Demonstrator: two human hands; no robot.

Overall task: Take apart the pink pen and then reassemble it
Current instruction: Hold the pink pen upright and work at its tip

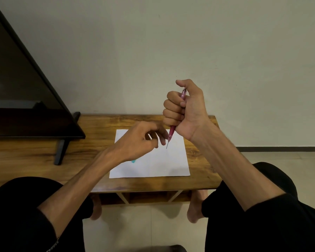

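Head view: right hand (186, 110) fists the pink pen (171, 132) (tip down); left hand (140, 142) loosely curled, empty.

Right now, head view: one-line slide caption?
Right hand grips pink pen tip-down above white paper; left hand beside the tip.

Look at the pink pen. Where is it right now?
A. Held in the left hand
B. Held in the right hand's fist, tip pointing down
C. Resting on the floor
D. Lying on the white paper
B. The right hand is closed around the pink pen, with its thin tip pointing down above the white paper; the left hand sits beside the tip.
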